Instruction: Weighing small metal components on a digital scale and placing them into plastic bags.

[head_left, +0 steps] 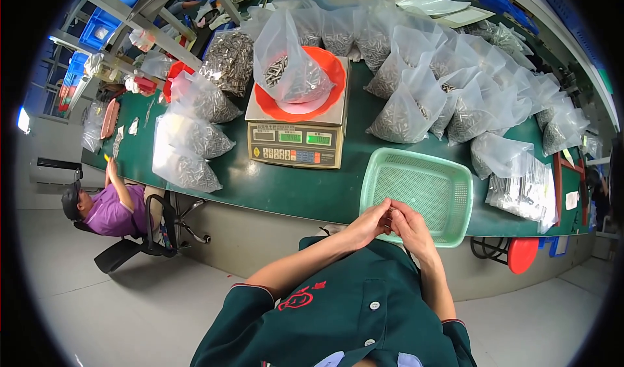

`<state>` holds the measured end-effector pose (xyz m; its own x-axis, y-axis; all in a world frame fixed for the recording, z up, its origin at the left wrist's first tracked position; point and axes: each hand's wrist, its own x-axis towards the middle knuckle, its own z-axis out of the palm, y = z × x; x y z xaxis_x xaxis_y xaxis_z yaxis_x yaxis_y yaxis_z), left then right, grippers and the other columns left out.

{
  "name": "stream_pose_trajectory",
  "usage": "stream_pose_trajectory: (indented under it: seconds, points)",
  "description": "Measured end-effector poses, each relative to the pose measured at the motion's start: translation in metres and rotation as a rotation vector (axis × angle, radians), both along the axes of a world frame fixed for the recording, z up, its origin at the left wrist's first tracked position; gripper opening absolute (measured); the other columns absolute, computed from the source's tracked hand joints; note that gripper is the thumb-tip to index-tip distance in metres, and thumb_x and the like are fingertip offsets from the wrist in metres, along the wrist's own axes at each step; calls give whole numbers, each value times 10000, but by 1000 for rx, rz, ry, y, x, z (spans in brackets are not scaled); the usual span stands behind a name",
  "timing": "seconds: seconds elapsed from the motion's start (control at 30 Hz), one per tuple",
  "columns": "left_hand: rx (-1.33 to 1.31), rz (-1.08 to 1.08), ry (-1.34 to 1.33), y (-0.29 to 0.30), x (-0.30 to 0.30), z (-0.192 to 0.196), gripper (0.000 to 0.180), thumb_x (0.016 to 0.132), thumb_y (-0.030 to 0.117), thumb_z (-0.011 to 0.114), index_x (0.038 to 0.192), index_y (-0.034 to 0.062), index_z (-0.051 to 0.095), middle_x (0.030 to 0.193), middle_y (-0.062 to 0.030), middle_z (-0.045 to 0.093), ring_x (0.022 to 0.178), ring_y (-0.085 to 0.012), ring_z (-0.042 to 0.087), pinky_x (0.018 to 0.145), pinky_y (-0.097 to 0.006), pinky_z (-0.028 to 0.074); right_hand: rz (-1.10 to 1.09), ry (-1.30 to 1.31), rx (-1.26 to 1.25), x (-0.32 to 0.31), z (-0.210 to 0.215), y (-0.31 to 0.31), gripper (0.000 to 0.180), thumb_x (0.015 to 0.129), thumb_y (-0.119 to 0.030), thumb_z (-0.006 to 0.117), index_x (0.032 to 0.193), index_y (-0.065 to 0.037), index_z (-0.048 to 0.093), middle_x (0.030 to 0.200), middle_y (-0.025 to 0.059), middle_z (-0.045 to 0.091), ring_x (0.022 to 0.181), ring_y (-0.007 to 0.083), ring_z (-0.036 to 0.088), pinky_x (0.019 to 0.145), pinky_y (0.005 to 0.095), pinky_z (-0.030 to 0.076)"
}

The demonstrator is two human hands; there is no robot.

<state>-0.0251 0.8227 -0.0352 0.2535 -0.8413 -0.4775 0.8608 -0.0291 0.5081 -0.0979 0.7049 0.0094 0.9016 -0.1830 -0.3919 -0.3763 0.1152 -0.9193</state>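
Observation:
My left hand (pixel 369 224) and my right hand (pixel 412 229) meet over the near rim of a light green plastic basket (pixel 463 219). The fingers of both are bent and drawn in against each other; whatever may lie between them is hidden. Inside the basket only its perforated bottom shows. Left of it, a digital scale (pixel 296 147) carries a red scalloped dish (pixel 333 65). A clear plastic bag (pixel 283 45) with small metal pins in it sits in that dish, its mouth standing up.
Several bags of metal pins (pixel 398 117) crowd the green table's (pixel 273 188) far and right side. More bags (pixel 188 169) stand left of the scale. A packet of long pieces (pixel 523 195) lies right of the basket. A seated person (pixel 117 208) works at the left, and a red stool (pixel 522 255) stands below.

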Motion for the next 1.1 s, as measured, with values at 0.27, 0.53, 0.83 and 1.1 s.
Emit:
stream_pose_trajectory:
  seconds: [0.27, 0.53, 0.83, 1.1]
  points:
    - [153, 243, -551, 32, 46, 76, 167, 891, 97, 437, 995, 41, 555, 783, -2, 527, 646, -66, 479, 567, -175, 388, -144, 80, 34, 8, -29, -24, 228, 897, -148, 438, 939, 23, 582, 619, -2, 470, 567, 76, 416, 514, 234, 370]
    - [589, 541, -2090, 49, 204, 196, 153, 818, 5, 453, 927, -10, 559, 786, -116, 564, 718, -220, 552, 658, -296, 436, 84, 176, -674, 7, -126, -48, 242, 789, -172, 502, 931, -6, 605, 768, 167, 607, 745, 351, 584, 690, 382, 455]
    - [817, 630, -2138, 79, 243, 206, 214, 759, 113, 587, 946, 8, 585, 876, -152, 600, 824, -314, 568, 738, -371, 436, 61, -3, -881, 47, -20, -42, 255, 795, -190, 552, 989, -26, 572, 821, 157, 608, 795, 337, 582, 698, 415, 457]
    - [1193, 134, -2005, 81, 290, 182, 455, 708, 468, 590, 717, 13, 579, 659, -161, 600, 685, -340, 592, 614, -402, 446, 169, -348, -1226, 238, 146, 34, 448, 780, -460, 536, 742, -25, 634, 612, 155, 591, 639, 315, 597, 573, 391, 459]
